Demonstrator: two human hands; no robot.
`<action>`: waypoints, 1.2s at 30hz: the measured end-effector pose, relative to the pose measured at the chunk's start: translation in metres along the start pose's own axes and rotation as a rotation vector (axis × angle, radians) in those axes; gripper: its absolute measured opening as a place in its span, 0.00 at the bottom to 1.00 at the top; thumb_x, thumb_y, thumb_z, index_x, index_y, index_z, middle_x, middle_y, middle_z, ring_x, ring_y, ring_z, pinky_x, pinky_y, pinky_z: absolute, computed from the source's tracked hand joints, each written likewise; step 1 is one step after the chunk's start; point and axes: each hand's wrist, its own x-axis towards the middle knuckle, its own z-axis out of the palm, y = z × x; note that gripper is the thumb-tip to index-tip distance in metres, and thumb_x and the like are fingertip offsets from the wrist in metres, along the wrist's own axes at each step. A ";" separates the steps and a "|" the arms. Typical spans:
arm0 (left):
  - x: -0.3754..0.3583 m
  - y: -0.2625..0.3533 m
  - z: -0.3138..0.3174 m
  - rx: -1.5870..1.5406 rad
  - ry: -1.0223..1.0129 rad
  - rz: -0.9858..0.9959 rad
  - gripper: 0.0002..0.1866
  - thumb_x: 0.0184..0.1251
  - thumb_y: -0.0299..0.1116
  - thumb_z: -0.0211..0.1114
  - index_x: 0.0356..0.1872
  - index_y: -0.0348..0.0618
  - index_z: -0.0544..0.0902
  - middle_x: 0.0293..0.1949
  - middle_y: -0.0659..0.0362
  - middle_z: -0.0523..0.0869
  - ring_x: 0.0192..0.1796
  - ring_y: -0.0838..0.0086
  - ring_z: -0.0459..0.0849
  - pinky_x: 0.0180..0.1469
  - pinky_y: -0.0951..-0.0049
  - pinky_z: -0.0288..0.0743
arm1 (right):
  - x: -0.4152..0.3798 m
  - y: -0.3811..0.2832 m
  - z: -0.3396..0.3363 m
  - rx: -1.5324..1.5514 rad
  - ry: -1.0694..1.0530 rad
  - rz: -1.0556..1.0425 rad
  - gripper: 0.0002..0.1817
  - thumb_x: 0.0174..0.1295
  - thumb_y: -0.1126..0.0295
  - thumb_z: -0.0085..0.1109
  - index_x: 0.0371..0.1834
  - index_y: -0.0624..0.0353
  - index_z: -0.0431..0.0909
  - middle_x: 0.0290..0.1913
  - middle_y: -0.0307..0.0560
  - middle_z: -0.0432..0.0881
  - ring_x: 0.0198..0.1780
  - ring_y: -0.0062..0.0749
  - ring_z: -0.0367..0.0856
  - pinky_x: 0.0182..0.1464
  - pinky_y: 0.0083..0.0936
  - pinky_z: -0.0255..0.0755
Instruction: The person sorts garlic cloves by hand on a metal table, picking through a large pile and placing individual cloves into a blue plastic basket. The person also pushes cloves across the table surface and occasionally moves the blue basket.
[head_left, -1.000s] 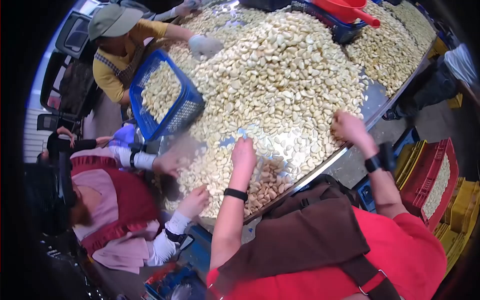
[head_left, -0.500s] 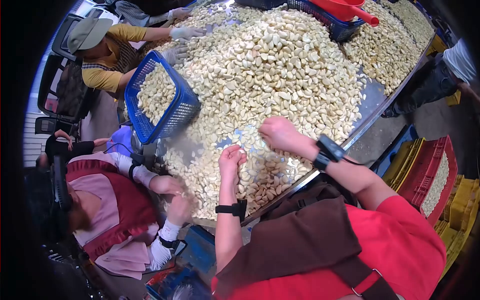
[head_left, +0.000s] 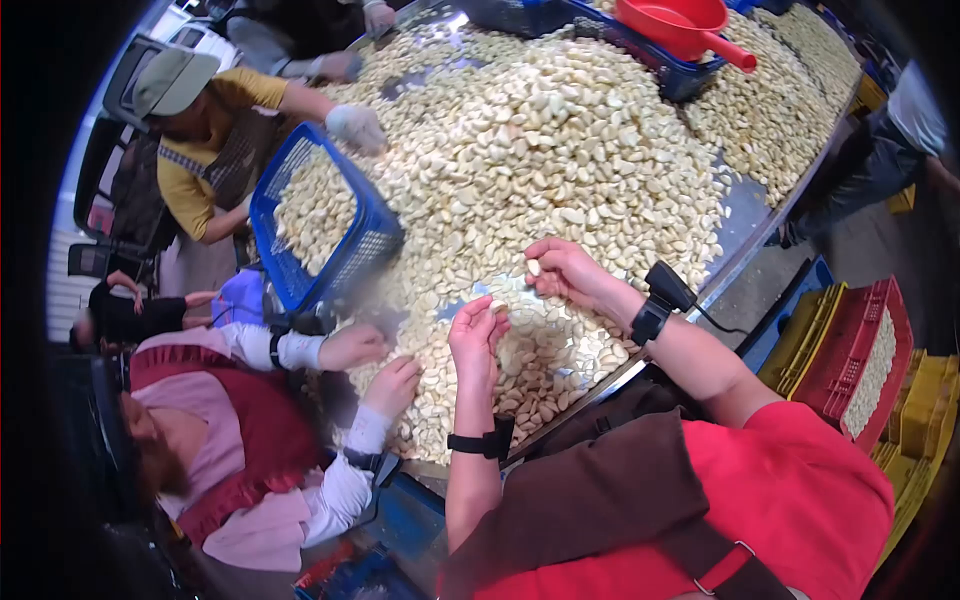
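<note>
A big heap of peeled garlic cloves covers the metal table. At its near side my right hand is closed in a pinch on one garlic clove, held just above the pile. My left hand is beside it, palm turned up and fingers curled together. A pale garlic clove shows at its fingertips. Between and below my hands, more cloves lie loosely spread, with bits of shiny tabletop showing through.
A blue basket of cloves stands at the left, near a co-worker in yellow. Another co-worker's hands work close on my left. A red scoop rests on a basket at the back. Stacked crates stand right.
My right hand has lifted slightly from the heap, now showing a clove in its fingers. My left hand has moved a little right. The neighbour's hands have spread apart.
</note>
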 end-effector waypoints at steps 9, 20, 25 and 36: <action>0.015 -0.017 0.115 0.589 -0.275 0.456 0.07 0.63 0.24 0.61 0.40 0.36 0.82 0.42 0.57 0.80 0.43 0.76 0.78 0.46 0.78 0.72 | -0.049 -0.003 -0.068 0.940 0.084 -0.010 0.15 0.71 0.63 0.44 0.47 0.64 0.73 0.40 0.50 0.80 0.35 0.33 0.79 0.39 0.28 0.76; -0.025 -0.100 0.029 0.611 -0.579 -0.232 0.11 0.68 0.32 0.59 0.48 0.44 0.82 0.36 0.62 0.84 0.30 0.81 0.78 0.31 0.82 0.73 | -0.092 -0.089 -0.178 0.999 0.404 -0.488 0.16 0.69 0.63 0.44 0.47 0.68 0.72 0.38 0.50 0.78 0.41 0.38 0.78 0.46 0.32 0.75; -0.019 -0.126 0.031 0.892 -0.788 -0.297 0.16 0.68 0.36 0.60 0.54 0.44 0.79 0.39 0.58 0.85 0.42 0.71 0.82 0.45 0.73 0.77 | -0.099 -0.088 -0.225 1.131 0.585 -0.664 0.20 0.71 0.59 0.42 0.49 0.69 0.69 0.44 0.56 0.75 0.44 0.43 0.77 0.50 0.37 0.75; -0.012 -0.105 0.082 1.044 -0.696 -0.351 0.20 0.66 0.39 0.60 0.57 0.47 0.76 0.42 0.55 0.85 0.43 0.68 0.82 0.43 0.71 0.75 | -0.027 -0.478 -0.425 0.354 1.396 -0.871 0.24 0.63 0.54 0.53 0.52 0.64 0.72 0.43 0.55 0.80 0.45 0.44 0.80 0.48 0.39 0.72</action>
